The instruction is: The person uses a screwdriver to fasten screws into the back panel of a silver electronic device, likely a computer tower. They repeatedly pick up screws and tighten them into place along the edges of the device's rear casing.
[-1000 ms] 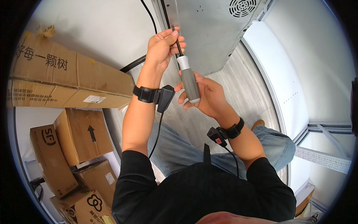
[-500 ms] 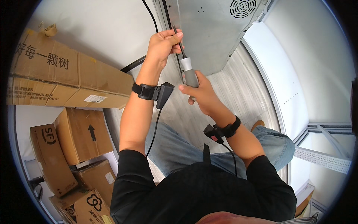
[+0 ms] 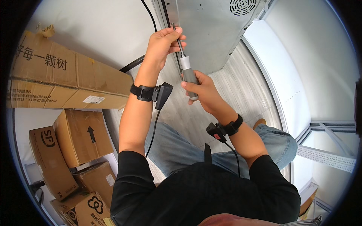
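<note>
A screwdriver (image 3: 190,79) with a grey handle and white collar is held at a slant, its shaft pointing away from me. My right hand (image 3: 203,91) is closed round the handle, thumb laid across it. Farther off, my left hand (image 3: 166,42) pinches the metal shaft close to its tip. That tip lies at the near left edge of a grey metal cabinet panel (image 3: 211,41); a small screw seems to be there, too small to be sure. Whether tip and panel touch, I cannot tell.
A long cardboard box (image 3: 68,73) lies on the left, with several smaller boxes (image 3: 85,137) below it. A black cable (image 3: 149,15) hangs by the white wall. Pale wood-look floor (image 3: 241,75) runs under the panel. Shelf rails (image 3: 326,156) stand at the right.
Both hands and the screwdriver have shifted slightly left in the picture, and the whole view has moved a little too. The right-hand fingers sit differently on the handle, showing more of its butt end.
</note>
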Available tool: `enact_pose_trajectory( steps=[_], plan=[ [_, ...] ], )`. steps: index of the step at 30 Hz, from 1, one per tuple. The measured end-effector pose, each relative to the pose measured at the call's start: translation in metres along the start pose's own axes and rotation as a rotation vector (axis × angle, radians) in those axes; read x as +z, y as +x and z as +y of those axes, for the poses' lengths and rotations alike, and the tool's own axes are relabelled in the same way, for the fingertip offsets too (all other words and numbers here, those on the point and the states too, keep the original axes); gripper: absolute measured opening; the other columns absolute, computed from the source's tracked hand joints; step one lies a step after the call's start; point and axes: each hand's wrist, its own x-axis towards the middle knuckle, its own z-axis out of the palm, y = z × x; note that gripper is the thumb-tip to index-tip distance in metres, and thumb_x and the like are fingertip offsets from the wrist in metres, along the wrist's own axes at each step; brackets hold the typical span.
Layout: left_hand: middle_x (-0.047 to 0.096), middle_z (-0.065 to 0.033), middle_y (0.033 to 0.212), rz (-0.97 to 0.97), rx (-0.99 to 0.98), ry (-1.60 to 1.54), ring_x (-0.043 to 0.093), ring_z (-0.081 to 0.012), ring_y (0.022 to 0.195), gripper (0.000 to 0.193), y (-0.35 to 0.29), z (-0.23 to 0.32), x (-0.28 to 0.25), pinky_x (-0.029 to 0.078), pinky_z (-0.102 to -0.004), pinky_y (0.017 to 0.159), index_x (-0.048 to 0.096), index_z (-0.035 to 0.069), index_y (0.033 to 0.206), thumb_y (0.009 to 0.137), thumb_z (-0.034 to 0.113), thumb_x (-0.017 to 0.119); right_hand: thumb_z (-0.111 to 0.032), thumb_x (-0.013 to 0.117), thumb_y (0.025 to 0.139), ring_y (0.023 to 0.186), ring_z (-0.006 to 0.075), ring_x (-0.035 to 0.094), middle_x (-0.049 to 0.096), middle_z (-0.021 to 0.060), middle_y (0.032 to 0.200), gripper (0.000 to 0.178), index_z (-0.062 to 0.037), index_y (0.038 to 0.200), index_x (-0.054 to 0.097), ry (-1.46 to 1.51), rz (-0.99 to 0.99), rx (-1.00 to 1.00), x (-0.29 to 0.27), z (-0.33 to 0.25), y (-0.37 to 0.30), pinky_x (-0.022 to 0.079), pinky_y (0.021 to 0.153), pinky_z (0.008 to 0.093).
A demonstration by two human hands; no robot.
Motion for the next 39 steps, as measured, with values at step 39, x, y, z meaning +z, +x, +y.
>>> enact_pose_trajectory(
  steps=[39],
  plan=[
    [0.067, -0.0164, 0.092, 0.086, 0.011, -0.175, 0.069, -0.0239, 0.073, 0.022, -0.022, -0.019, 0.029, 0.053, -0.0277, 0.058, 0.052, 0.004, 0.111, 0.097, 0.019, 0.045, -0.004, 0.066, 0.082, 0.074, 0.0093, 0.057, 0.057, 0.0029, 0.096, 0.039, -0.0059, 0.117, 0.05, -0.17, 0.132, -0.116, -0.052, -0.014, -0.027, 0.046, 0.055, 0.0233]
  ],
)
